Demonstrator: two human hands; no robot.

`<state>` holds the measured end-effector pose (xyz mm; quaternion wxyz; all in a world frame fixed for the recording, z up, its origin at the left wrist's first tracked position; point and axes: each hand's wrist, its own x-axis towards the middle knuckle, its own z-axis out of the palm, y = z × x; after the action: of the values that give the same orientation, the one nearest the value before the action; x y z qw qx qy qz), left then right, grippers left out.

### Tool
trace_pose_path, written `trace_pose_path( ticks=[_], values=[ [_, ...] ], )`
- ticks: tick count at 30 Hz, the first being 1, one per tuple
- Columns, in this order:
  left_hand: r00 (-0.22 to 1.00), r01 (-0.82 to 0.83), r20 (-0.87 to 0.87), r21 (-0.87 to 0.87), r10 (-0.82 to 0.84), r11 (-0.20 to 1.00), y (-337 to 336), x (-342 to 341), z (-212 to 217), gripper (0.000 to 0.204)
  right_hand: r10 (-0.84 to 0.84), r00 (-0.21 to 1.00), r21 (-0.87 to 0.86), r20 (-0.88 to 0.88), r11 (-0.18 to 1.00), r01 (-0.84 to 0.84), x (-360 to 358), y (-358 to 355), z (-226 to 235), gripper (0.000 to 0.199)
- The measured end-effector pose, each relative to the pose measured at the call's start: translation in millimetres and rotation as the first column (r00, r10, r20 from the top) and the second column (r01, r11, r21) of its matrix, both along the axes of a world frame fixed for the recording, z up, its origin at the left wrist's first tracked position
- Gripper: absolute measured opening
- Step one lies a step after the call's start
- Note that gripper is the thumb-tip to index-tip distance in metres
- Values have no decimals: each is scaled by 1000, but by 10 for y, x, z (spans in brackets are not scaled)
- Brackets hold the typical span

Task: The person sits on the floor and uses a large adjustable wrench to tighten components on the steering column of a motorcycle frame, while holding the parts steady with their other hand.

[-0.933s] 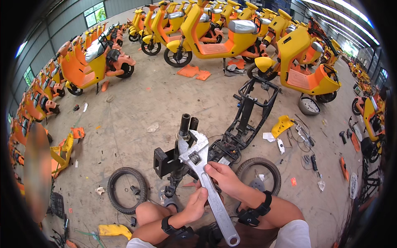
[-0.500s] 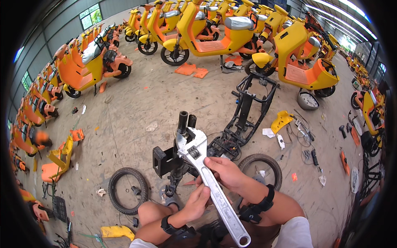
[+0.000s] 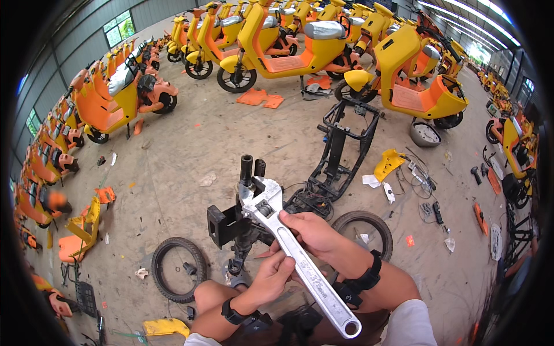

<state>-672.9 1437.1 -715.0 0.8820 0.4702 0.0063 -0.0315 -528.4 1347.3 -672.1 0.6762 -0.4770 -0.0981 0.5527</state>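
Both hands are closed round a big silver adjustable wrench (image 3: 301, 258). My right hand (image 3: 314, 233) grips the handle just below the head, thumb on top. Lower down, my left hand (image 3: 273, 275) holds the handle from its left side. The wrench's jaws sit at the upright black steering tube (image 3: 246, 170) of a stripped scooter frame (image 3: 340, 158); how tightly they fit round it I cannot tell. A black square bracket (image 3: 222, 226) juts out left of the tube. My hands and the wrench hide part of the frame beneath.
A loose tyre (image 3: 179, 270) lies at the left, another tyre (image 3: 378, 230) at the right. Yellow panels (image 3: 388, 165), cables (image 3: 426, 183) and orange scraps (image 3: 259, 98) litter the concrete floor. Rows of yellow and orange scooters (image 3: 288, 63) stand behind and along both sides.
The handle's free end has swung slightly right, while the jaws remain at the tube. Both hands keep their hold. The whole view has shifted a little.
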Motion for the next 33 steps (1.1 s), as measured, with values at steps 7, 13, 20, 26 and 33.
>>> trace_pose_path(
  ticks=[7,13,20,26,33],
  values=[
    [999,-41,13,27,40,999,17,-8,-9,44,16,997,-71,79,997,-11,7,-20,65,46],
    [999,-19,38,-78,22,997,-32,89,94,58,72,996,-9,61,997,-72,23,-92,104,54],
    [988,-4,146,-242,40,970,-37,207,-41,45,-1,924,-5,383,1000,3,-68,-350,140,58],
    [988,70,152,-250,-32,966,-57,302,120,53,-450,644,442,618,877,189,-102,-1053,128,52],
    [971,69,241,-263,-3,962,-143,374,85,48,-554,-227,517,801,831,-204,-523,-1575,-47,52]
  ],
)
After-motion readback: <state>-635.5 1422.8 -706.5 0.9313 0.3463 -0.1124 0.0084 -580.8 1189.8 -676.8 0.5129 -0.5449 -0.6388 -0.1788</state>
